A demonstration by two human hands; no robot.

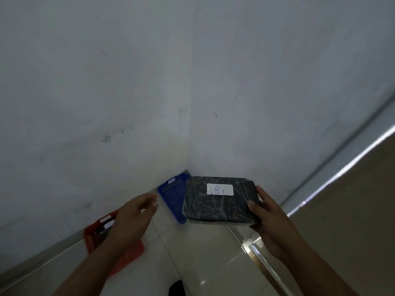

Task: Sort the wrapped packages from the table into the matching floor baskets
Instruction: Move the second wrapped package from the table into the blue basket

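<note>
A black plastic-wrapped package point(215, 207) with a white label reading "B" is held flat in the air by my right hand point(265, 212), which grips its right edge. Behind and below it, a blue basket point(171, 198) with a white label stands on the floor in the wall corner. To the left, a red basket point(94, 237) sits against the wall, with a dark package and white labels showing inside. My left hand point(134, 216) hovers over the red basket, empty, fingers loosely apart, and hides much of it.
Two grey walls meet in the corner behind the baskets. The floor is pale glossy tile point(205, 253). A brown table point(352, 210) with a shiny metal edge fills the right side, and its metal leg point(256, 253) stands near my right forearm.
</note>
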